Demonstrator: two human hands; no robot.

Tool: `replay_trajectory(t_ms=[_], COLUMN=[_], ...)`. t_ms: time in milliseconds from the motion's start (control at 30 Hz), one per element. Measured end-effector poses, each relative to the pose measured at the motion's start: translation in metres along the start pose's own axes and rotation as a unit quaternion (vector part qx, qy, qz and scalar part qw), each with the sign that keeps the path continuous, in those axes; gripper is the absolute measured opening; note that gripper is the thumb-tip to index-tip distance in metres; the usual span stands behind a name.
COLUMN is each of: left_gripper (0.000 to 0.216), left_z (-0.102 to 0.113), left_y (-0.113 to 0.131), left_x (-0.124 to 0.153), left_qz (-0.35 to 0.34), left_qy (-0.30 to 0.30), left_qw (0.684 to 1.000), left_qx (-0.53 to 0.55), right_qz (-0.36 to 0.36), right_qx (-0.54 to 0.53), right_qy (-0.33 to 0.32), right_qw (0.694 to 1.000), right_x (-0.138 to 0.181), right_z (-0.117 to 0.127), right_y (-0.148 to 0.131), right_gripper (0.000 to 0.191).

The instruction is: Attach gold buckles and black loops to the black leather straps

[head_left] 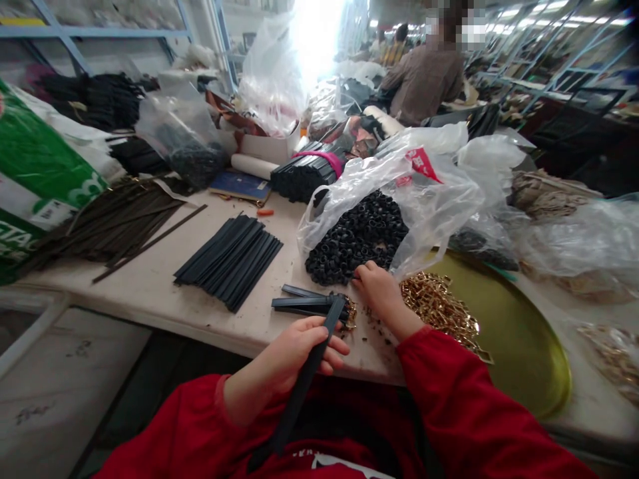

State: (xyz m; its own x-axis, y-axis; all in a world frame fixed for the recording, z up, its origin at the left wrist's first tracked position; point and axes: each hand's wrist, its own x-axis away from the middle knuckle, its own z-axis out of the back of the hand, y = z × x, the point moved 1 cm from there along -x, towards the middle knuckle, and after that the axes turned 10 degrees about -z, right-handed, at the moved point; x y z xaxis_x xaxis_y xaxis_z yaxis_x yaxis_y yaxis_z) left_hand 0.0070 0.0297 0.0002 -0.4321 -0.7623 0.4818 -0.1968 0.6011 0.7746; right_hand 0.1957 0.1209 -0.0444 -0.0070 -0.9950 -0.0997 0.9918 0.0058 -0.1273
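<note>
A long flat black strap (pixel 312 359) lies across my left hand (pixel 304 346), pinned under the thumb, its lower end hanging toward my lap. Just beyond that hand, several finished-looking black straps with gold buckles (pixel 304 303) rest on the table. My right hand (pixel 378 289) is closed at the near edge of a heap of small black loops (pixel 354 236), its fingertips pinching a black loop. The heap spills from an open clear plastic bag (pixel 434 199). Beside my right wrist, gold rectangular buckles (pixel 442 309) are piled on a round gold tray (pixel 524 339).
A row of flat black straps (pixel 229 259) lies left of centre, with brown strips (pixel 120 223) farther left. Behind are a bundled stack of black strips (pixel 307 173), a blue notebook (pixel 240 186) and plastic bags. Another person (pixel 424 73) sits farther back. The table's front edge (pixel 200 326) runs before me.
</note>
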Motion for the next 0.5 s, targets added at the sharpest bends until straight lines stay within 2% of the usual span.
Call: replay_trajectory(t_ms=[100,133,167,200,300,333,367,400,433,500], left_gripper=[0.020,0.019,0.018,0.018,0.027,0.029,0.030,0.029,0.028,0.027], left_z=[0.000,0.001,0.001,0.001,0.000,-0.001,-0.002,-0.004,-0.005,-0.008], left_y=[0.001,0.001,0.002,0.002,0.002,0.002,0.002,0.003,0.004,0.006], left_x=[-0.004,-0.006,-0.009,-0.011,-0.017,-0.017,-0.015,-0.013,-0.009,0.000], left_qz=[-0.020,-0.047,-0.083,-0.122,-0.211,-0.226,-0.237,-0.245,-0.249,-0.246], left_qy=[-0.006,-0.004,-0.003,-0.004,-0.007,-0.005,0.002,0.010,0.016,0.007], left_qw=[0.998,0.993,0.985,0.971,0.918,0.901,0.885,0.871,0.860,0.845], left_qx=[-0.061,-0.104,-0.154,-0.205,-0.336,-0.370,-0.400,-0.425,-0.445,-0.474], right_qz=[-0.009,-0.030,-0.059,-0.092,-0.178,-0.195,-0.208,-0.215,-0.217,-0.205], right_qx=[-0.167,-0.257,-0.358,-0.462,-0.690,-0.729,-0.752,-0.764,-0.766,-0.747], right_qy=[-0.008,-0.027,-0.058,-0.098,-0.202,-0.213,-0.212,-0.206,-0.197,-0.178], right_qw=[0.986,0.966,0.930,0.877,0.672,0.621,0.588,0.573,0.572,0.608], right_x=[0.008,0.012,0.018,0.024,0.050,0.058,0.066,0.072,0.078,0.086], right_z=[0.004,0.006,0.009,0.013,0.022,0.025,0.027,0.028,0.029,0.031], right_y=[0.002,0.003,0.003,0.002,-0.007,-0.010,-0.013,-0.015,-0.017,-0.017], right_gripper=[0.005,0.007,0.010,0.013,0.024,0.028,0.031,0.032,0.031,0.028])
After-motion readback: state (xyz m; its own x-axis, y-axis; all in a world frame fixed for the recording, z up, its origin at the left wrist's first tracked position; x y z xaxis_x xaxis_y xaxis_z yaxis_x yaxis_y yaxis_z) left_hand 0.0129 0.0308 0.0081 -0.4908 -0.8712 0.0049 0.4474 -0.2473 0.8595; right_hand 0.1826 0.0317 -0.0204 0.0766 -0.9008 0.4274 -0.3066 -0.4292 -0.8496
